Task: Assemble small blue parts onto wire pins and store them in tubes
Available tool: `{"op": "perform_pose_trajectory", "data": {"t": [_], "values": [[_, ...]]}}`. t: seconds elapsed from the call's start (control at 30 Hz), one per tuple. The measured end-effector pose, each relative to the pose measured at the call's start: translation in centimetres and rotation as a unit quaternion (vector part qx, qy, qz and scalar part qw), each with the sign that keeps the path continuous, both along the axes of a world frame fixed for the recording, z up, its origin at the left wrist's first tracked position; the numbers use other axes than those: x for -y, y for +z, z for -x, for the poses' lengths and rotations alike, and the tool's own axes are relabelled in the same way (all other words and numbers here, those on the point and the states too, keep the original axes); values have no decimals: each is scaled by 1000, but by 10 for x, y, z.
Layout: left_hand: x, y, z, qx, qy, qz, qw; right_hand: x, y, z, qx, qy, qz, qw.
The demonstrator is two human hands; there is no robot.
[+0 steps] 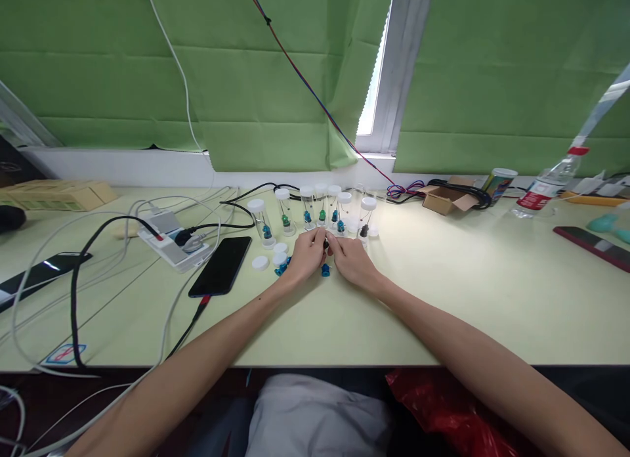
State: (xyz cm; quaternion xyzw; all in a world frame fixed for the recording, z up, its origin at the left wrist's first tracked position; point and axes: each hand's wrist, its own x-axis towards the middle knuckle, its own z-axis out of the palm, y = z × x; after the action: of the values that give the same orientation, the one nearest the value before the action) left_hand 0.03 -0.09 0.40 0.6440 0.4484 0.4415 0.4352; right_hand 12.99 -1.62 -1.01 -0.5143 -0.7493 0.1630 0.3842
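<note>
My left hand (pixel 309 253) and my right hand (pixel 350 257) meet over the middle of the table, fingers pinched together. Between their fingertips shows a small dark piece (pixel 325 244), mostly hidden; both hands seem to grip it. Just below them lies a small blue part (pixel 325 270) with thin wire-like leads. More blue parts (pixel 281 268) rest left of my left hand, near loose white caps (pixel 260 263). Behind my hands stand several clear tubes with white caps, among them a tube (pixel 262 226) with a blue part and a tube (pixel 367 215) with a dark part.
A black phone (pixel 220 266) lies left of the hands, with a cable plugged in. Farther left are a white power strip (pixel 174 240) and tangled cables. At the back right stand an open cardboard box (pixel 445 197), a can (pixel 499 183) and a water bottle (pixel 544 188).
</note>
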Motion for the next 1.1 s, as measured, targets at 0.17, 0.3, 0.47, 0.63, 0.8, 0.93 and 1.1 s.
{"op": "perform_pose_trajectory", "data": {"t": [0.17, 0.3, 0.47, 0.63, 0.8, 0.93, 1.1], "values": [[1, 1, -1, -1, 11, -2, 1000, -1, 0, 0, 5, -5, 1, 1000], [2, 1, -1, -5, 16, -10, 1000, -2, -2, -1, 9, -15, 3, 1000], [0, 0, 0, -14, 15, -27, 999, -2, -2, -1, 12, -30, 12, 999], [-1, -2, 0, -6, 9, -37, 999, -1, 0, -2, 12, -33, 10, 999], [1, 0, -2, -2, 11, -30, 999, -1, 1, -1, 13, -41, 14, 999], [1, 0, -2, -2, 10, -28, 1000, 1, 3, -1, 16, -43, 15, 999], [0, -2, -1, -2, 6, -29, 1000, 0, 1, 0, 5, -6, 4, 1000]]}}
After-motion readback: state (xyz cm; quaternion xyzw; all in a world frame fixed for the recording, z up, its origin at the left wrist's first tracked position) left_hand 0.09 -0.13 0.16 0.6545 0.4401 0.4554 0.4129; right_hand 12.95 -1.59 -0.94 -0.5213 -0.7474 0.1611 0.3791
